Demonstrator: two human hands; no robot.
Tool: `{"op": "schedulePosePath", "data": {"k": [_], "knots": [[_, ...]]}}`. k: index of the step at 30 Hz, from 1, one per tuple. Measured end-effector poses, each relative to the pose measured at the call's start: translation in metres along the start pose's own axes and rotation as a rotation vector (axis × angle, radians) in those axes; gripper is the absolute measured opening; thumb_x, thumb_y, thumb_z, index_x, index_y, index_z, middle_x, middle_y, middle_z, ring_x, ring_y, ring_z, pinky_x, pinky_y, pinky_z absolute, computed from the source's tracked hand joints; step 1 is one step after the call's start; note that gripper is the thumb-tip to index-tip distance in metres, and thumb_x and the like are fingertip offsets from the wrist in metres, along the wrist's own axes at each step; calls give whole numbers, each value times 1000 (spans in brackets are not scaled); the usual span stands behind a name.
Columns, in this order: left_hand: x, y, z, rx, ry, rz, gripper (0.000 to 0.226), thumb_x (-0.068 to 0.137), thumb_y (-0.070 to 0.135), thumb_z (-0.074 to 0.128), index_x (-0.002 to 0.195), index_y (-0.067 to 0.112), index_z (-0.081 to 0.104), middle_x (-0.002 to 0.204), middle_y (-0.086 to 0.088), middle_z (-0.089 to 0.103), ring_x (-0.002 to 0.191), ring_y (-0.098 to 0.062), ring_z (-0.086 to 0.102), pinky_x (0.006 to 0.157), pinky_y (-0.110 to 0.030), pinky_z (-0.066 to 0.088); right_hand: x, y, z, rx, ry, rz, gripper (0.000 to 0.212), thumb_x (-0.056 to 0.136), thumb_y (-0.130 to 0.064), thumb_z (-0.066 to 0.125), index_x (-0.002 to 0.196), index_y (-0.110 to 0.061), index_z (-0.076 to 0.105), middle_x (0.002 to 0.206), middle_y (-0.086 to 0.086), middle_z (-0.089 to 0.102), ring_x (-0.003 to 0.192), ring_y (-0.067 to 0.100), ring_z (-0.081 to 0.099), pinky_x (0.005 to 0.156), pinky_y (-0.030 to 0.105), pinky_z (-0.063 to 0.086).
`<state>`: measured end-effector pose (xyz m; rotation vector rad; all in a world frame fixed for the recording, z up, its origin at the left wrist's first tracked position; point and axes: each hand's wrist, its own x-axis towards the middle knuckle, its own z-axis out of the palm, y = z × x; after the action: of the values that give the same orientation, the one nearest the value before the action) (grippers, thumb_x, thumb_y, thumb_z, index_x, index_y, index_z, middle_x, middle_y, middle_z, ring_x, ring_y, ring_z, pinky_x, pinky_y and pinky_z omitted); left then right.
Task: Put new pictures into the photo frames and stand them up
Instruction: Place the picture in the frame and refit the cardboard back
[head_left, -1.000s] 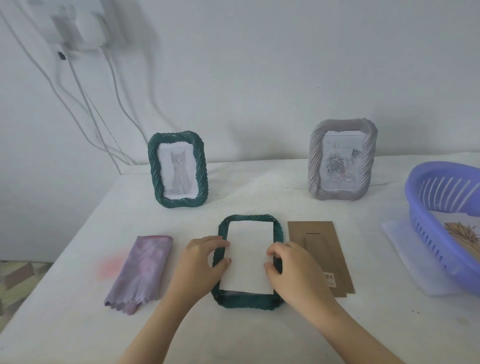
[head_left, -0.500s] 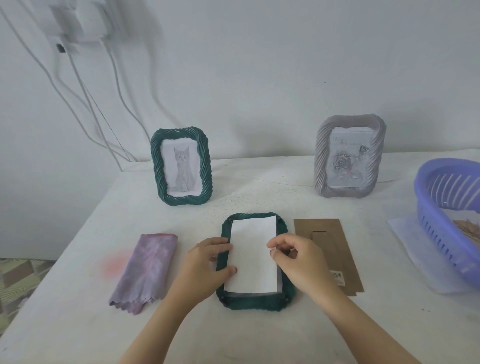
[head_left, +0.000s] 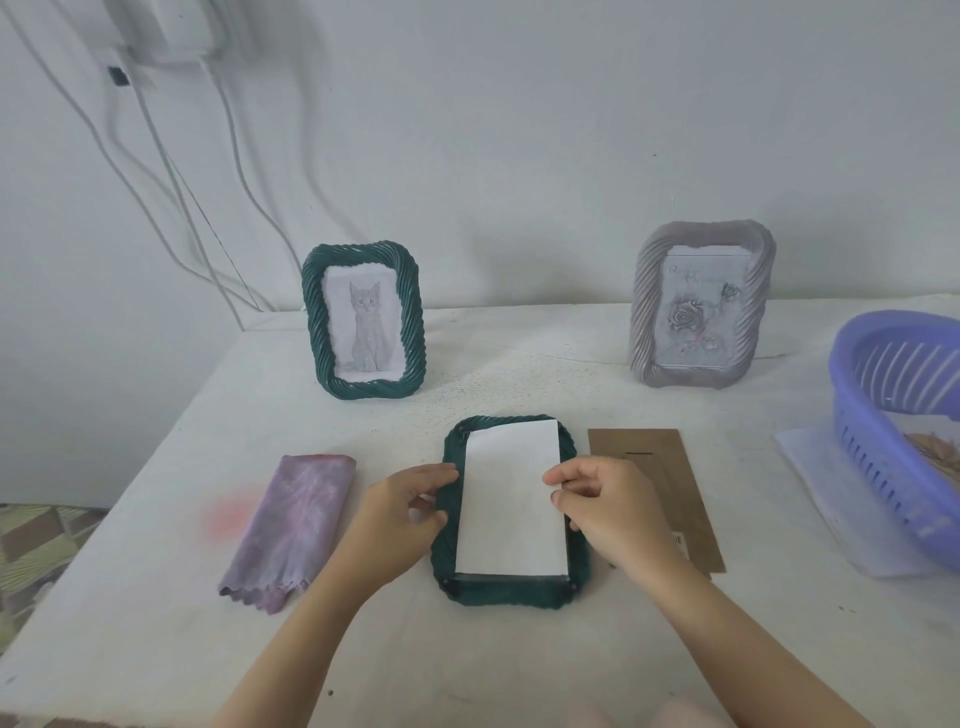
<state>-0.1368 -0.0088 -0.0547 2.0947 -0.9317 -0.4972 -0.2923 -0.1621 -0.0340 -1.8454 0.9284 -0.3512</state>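
Left hand (head_left: 410, 506), fingers curled against the left rim of the face-down green frame (head_left: 511, 592), steadies it. The white picture (head_left: 511, 499) lies between the two hands, blank side up and slightly skewed, with its long axis running away from the person. Right hand (head_left: 605, 506) pinches its right edge between thumb and forefinger. The brown backing board (head_left: 670, 467) lies just to that hand's outer side, so the right hand is judged nearer for fetching it.

Cut off and covered
The purple basket (head_left: 878, 457) runs off our right edge; our right hand (head_left: 608, 509) covers the paper (head_left: 511, 499)'s edge and the flat green frame (head_left: 509, 592)'s right side.
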Motion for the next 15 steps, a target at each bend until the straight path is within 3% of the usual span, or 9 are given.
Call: {"op": "schedulePosePath", "data": {"k": [3,10,15], "knots": [[0,-1,0,-6,2,-5,42,79,-1,62,115,20,63,117,16,57,89,-5,59,78,-1,42,0,0,1,2,-4,8,28,80,-7,61,74,-34,65,75,-7,69,69,11,64,78,28,53],[-1,0,0,-65,-4,-31,44,73,10,74,114,24,64,115,20,58,93,-10,59,83,-15,46,1,3,5,-53,5,-44,24,82,-8,60,81,-30,66,75,-10,67,69,9,64,75,23,51],[-1,-1,0,-59,-20,-29,51,68,11,78,114,28,63,116,23,55,95,-8,57,86,-19,47,-1,5,8,-211,15,-146,20,83,-8,60,93,-25,66,79,-9,63,69,2,58,63,4,41]]}}
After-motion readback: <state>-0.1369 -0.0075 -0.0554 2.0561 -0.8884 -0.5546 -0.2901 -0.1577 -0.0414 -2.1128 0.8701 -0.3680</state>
